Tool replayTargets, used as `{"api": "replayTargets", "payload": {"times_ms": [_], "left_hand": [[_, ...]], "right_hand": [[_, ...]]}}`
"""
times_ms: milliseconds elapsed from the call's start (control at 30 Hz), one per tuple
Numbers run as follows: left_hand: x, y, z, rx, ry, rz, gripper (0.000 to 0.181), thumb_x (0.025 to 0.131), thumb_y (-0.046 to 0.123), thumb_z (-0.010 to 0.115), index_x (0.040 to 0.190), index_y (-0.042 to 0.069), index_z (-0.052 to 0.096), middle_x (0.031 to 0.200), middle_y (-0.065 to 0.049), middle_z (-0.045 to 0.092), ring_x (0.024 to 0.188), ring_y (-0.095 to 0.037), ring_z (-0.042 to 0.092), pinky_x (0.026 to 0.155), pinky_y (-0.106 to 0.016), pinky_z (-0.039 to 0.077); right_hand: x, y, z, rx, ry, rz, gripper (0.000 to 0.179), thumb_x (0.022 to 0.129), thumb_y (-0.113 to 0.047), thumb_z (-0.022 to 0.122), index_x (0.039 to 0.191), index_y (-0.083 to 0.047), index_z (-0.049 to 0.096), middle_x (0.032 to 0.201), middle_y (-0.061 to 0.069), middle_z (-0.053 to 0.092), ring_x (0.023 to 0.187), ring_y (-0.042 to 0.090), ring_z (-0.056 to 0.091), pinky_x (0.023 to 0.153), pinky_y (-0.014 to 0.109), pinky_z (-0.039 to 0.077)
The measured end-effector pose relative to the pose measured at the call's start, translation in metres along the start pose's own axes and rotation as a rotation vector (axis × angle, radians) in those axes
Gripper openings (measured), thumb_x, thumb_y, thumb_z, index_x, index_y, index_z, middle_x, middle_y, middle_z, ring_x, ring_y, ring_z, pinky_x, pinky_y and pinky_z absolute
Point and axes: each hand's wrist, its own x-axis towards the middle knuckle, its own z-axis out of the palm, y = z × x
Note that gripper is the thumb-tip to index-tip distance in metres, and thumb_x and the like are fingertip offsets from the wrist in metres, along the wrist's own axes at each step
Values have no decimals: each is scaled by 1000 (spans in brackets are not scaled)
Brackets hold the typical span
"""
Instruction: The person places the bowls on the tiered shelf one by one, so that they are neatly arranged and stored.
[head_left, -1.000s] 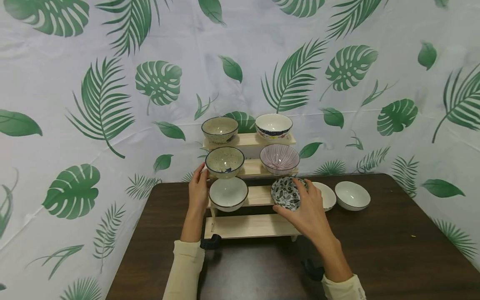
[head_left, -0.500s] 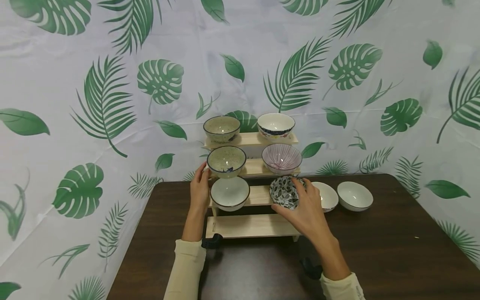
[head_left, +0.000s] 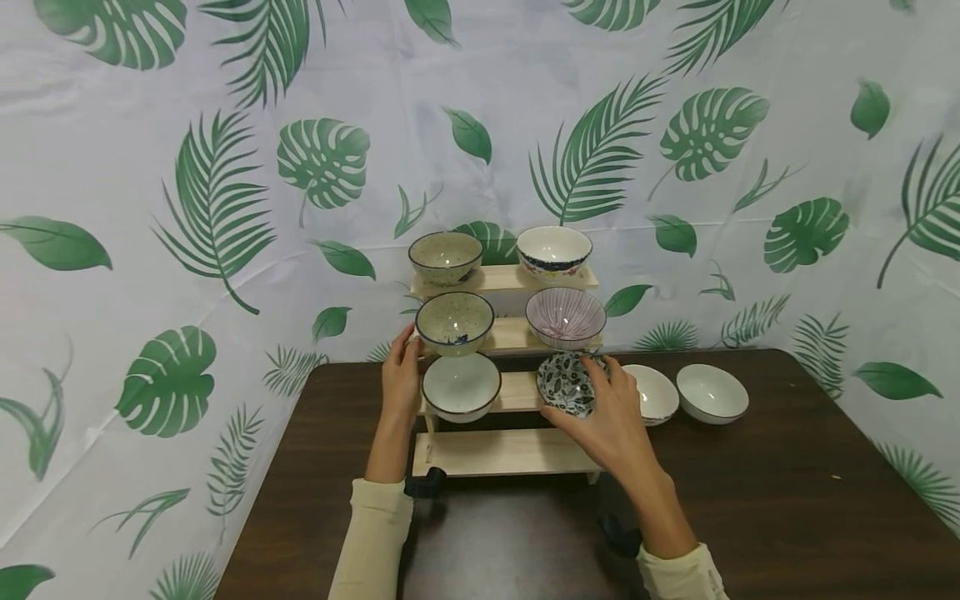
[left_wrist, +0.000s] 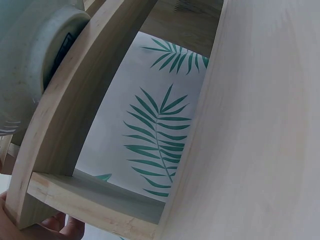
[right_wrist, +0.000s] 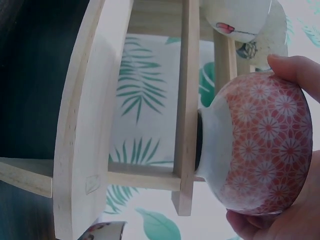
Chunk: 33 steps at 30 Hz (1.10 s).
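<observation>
My right hand point(head_left: 611, 417) grips a bowl point(head_left: 566, 385) by its sides, thumb and fingers on opposite sides. Its inside has a black-and-white floral print; the right wrist view shows a red flower pattern outside the same bowl point(right_wrist: 267, 145), its foot against a shelf board. With my left hand point(head_left: 400, 383) I hold the left end of the tiered wooden rack point(head_left: 502, 454); in the left wrist view fingers point(left_wrist: 72, 229) curl behind the wooden frame point(left_wrist: 95, 205). Left of the floral bowl, a white bowl point(head_left: 461, 385) sits on the same tier.
Above are a speckled green bowl point(head_left: 454, 321), a pink-striped bowl point(head_left: 566, 317), another speckled bowl point(head_left: 446, 257) and a white bowl with a dark band point(head_left: 555, 250). Two white bowls, one partly hidden point(head_left: 654, 394) and one farther right point(head_left: 712, 393), stand on the dark table point(head_left: 795, 483).
My right hand and the floral bowl have shifted slightly left along the tier. My left hand stays at the rack's left end. The head view has turned slightly.
</observation>
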Motion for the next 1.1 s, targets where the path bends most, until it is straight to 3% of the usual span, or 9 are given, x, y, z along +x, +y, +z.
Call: {"api": "replayTargets", "payload": {"times_ms": [500, 867, 1100], "left_hand": [[1, 1, -2, 49, -6, -6, 51, 109, 41, 49, 157, 26, 44, 151, -10, 55, 136, -25, 53, 105, -38, 47], [2, 1, -2, 30, -14, -21, 52, 110, 37, 47, 160, 23, 40, 152, -12, 53, 135, -23, 51, 96, -28, 48], [-1, 1, 0, 46, -5, -4, 51, 109, 40, 48, 158, 25, 43, 152, -10, 54, 137, -24, 52, 102, -34, 47]], "right_hand": [[1, -1, 3, -2, 4, -8, 98, 79, -59, 80, 154, -6, 44, 162, 29, 29, 144, 52, 30, 111, 73, 33], [1, 0, 6, -10, -1, 2, 95, 80, -63, 78, 151, -7, 48, 163, 29, 27, 144, 51, 30, 110, 73, 34], [3, 3, 9, -4, 6, -4, 92, 81, -65, 76, 149, -9, 51, 165, 28, 26, 146, 52, 29, 109, 74, 35]]}}
